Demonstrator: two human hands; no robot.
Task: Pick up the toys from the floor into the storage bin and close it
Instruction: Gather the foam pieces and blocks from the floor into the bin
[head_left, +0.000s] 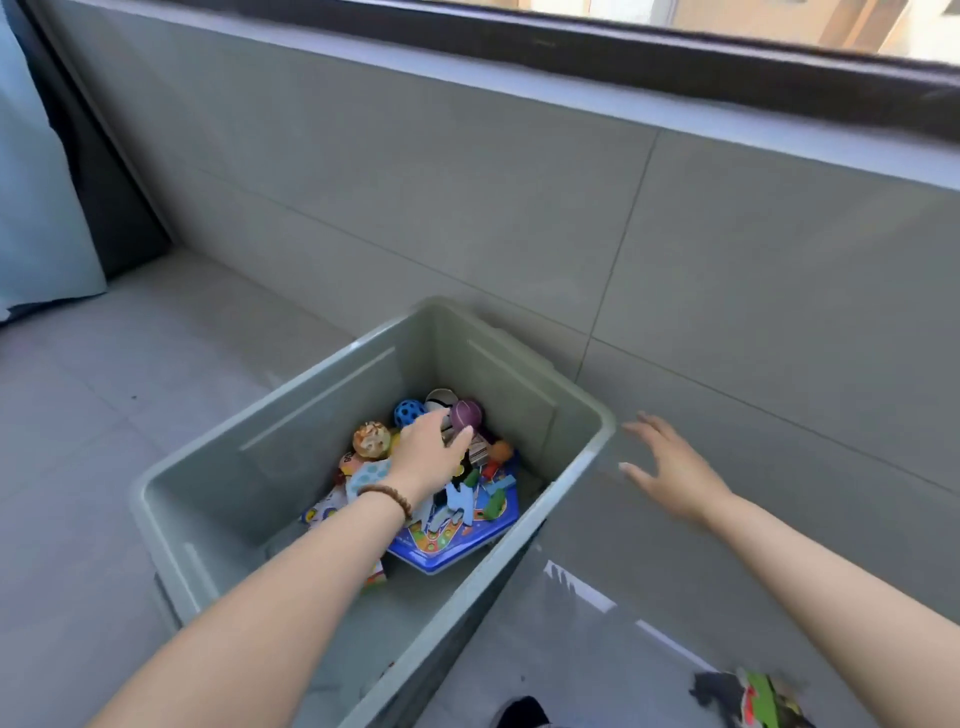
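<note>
Bin (311, 415): open, on the floor (104, 415).
Toys (452, 525): piled inside the bin.
Left hand (431, 452): open, over the toys.
Right hand (675, 467): open, fingers spread, right of bin.
Floor toy (753, 696): near right.

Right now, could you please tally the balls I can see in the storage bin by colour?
Blue ball: 1
White ball: 1
Purple ball: 1
Orange patterned ball: 1
Total: 4 balls showing in the storage bin; the left hand may hide more.
</note>
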